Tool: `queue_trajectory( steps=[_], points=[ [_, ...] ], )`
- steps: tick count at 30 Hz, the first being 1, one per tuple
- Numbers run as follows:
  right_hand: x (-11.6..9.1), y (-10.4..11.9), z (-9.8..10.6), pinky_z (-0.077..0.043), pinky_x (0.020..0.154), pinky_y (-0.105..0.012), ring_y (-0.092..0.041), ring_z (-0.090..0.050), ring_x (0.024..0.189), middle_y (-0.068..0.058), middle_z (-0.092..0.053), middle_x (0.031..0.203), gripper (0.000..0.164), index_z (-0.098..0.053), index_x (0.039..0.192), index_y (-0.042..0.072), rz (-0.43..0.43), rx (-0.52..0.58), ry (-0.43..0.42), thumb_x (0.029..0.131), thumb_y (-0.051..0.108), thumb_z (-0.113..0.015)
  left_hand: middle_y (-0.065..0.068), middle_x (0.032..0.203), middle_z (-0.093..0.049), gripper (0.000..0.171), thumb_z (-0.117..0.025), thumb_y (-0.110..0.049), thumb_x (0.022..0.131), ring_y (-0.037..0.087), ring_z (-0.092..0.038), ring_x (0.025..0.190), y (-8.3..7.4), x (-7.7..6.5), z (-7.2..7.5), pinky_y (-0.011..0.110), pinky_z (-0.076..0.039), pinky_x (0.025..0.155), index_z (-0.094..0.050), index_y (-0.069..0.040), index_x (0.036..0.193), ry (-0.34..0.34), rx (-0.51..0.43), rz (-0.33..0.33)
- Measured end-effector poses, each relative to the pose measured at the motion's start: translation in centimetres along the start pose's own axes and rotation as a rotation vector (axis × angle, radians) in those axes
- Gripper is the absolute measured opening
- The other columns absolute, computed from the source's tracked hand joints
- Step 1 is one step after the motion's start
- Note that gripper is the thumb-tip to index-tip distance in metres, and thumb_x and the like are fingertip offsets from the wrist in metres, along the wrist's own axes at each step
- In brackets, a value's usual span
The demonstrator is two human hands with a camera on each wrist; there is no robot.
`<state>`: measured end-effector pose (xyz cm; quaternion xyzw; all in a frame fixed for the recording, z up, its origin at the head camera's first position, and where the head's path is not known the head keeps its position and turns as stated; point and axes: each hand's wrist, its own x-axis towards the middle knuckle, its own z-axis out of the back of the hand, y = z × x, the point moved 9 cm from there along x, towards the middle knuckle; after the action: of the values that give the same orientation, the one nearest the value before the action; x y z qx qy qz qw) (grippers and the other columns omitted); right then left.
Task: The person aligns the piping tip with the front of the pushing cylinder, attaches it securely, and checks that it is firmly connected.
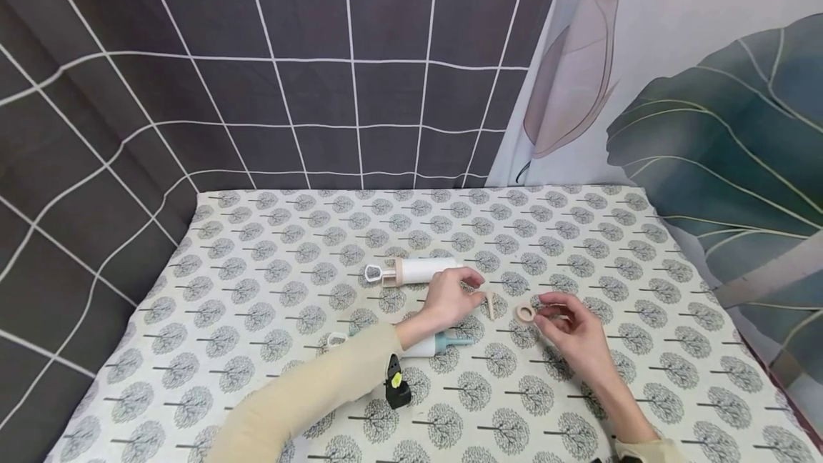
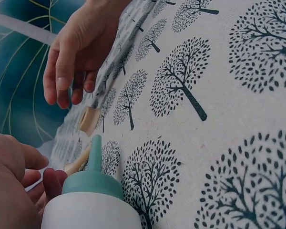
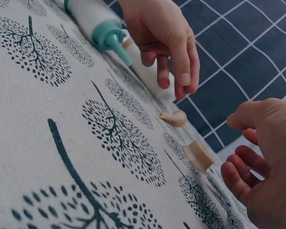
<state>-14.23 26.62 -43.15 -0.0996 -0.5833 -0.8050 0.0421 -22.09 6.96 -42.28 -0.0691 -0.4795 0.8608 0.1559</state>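
Note:
My left hand [image 1: 452, 297] hovers with relaxed fingers beside a small beige nozzle [image 1: 491, 305] that lies on the cloth. My right hand [image 1: 574, 331] is just to the right of a beige ring [image 1: 525, 313], its fingers loosely bent and holding nothing. In the right wrist view the nozzle [image 3: 173, 118] and the ring [image 3: 199, 156] lie apart from each other, and a gap shows between the fingers and both pieces. Behind my left hand lies a white syringe-like tube [image 1: 421, 270] with a beige collar and a plunger handle.
A second such tube, white with a green nozzle [image 1: 455, 341], lies under my left forearm, partly hidden by the sleeve. A tree-patterned cloth [image 1: 308, 377] covers the table. A dark checked curtain [image 1: 308, 91] hangs at the back, a leaf-patterned one [image 1: 726, 127] at the right.

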Motion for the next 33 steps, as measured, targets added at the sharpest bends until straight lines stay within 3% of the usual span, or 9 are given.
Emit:
queue_trajectory(
  steps=[7, 18, 28, 33],
  points=[
    [0.0, -0.3, 0.0, -0.053, 0.067, -0.019, -0.012, -0.060, 0.079, -0.027, -0.062, 0.104, 0.040, -0.057, 0.121, -0.008, -0.032, -0.025, 0.006, 0.084, -0.009, -0.072, 0.000, 0.099, -0.072, 0.025, -0.077, -0.008, 0.084, 0.004, -0.063, 0.072, 0.3, 0.5, -0.6, 0.021, -0.050, 0.075, -0.073, -0.008, 0.108, -0.004, 0.044, 0.008],
    [0.3, -0.2, -0.3, -0.053, 0.064, -0.021, -0.013, -0.059, 0.080, -0.025, -0.058, 0.108, 0.040, -0.058, 0.120, -0.007, 0.011, -0.077, 0.014, 0.082, -0.010, -0.073, -0.001, 0.100, -0.072, 0.025, -0.076, -0.006, 0.083, 0.013, -0.064, 0.089, 0.1, 0.7, -1.5, 0.024, -0.049, 0.083, -0.073, -0.010, 0.108, -0.011, 0.060, -0.008],
    [0.4, -0.6, -0.7, -0.054, 0.065, -0.023, -0.015, -0.059, 0.082, -0.021, -0.056, 0.110, 0.042, -0.059, 0.120, -0.004, -0.010, -0.101, 0.036, 0.081, -0.008, -0.075, -0.002, 0.098, -0.071, 0.026, -0.077, -0.008, 0.083, 0.013, -0.064, 0.091, 0.5, 0.6, -2.3, 0.026, -0.050, 0.086, -0.072, -0.010, 0.108, 0.024, 0.088, 0.027],
    [0.4, -0.9, -0.7, -0.055, 0.063, -0.024, -0.015, -0.060, 0.081, -0.022, -0.056, 0.109, 0.043, -0.059, 0.121, -0.005, -0.018, -0.095, 0.037, 0.081, -0.008, -0.075, -0.002, 0.095, -0.071, 0.025, -0.078, -0.008, 0.082, 0.015, -0.064, 0.091, 0.5, 0.6, -2.5, 0.027, -0.049, 0.087, -0.073, -0.009, 0.106, 0.025, 0.099, 0.012]
  ],
)
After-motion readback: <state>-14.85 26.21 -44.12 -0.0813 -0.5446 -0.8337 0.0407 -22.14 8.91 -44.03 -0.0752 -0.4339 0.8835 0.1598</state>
